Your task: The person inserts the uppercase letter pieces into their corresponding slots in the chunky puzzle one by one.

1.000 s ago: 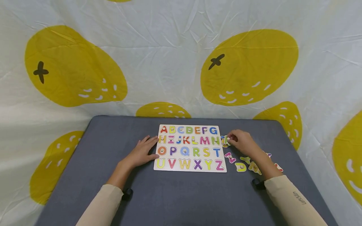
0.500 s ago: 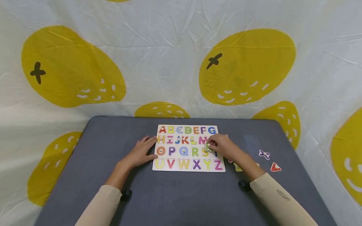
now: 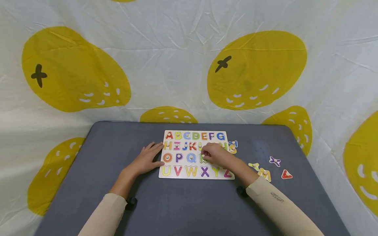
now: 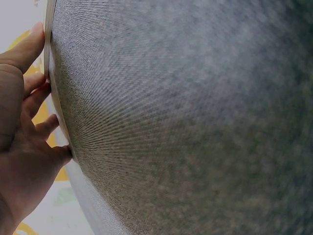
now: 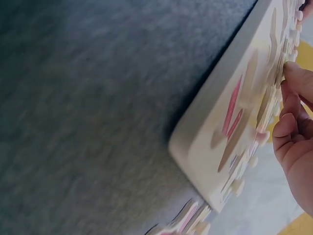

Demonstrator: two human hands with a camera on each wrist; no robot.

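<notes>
A wooden alphabet puzzle board (image 3: 177,177) lies on the grey table, with knobbed letters in its upper rows. My left hand (image 3: 146,159) rests at its left edge, fingers spread; in the left wrist view the fingertips of that hand (image 4: 29,171) touch the board's side. Over the third row, my right hand (image 3: 217,154) pinches a green letter R puzzle piece (image 3: 202,158) at the R spot. The right wrist view shows thumb and fingers of the right hand (image 5: 298,147) together there; whether the piece sits flat in its recess I cannot tell.
Right of the board lie a blue piece (image 3: 234,143), an orange-yellow S piece (image 3: 233,150), a yellow Y piece (image 3: 254,166), a yellow W piece (image 3: 264,174), a purple X piece (image 3: 275,161) and a red V piece (image 3: 286,174). My right forearm hides part of the table.
The right hand has carried the green R piece left, from beside the board's right edge to the R spot in the third row. My left hand has stayed at the board's edge.
</notes>
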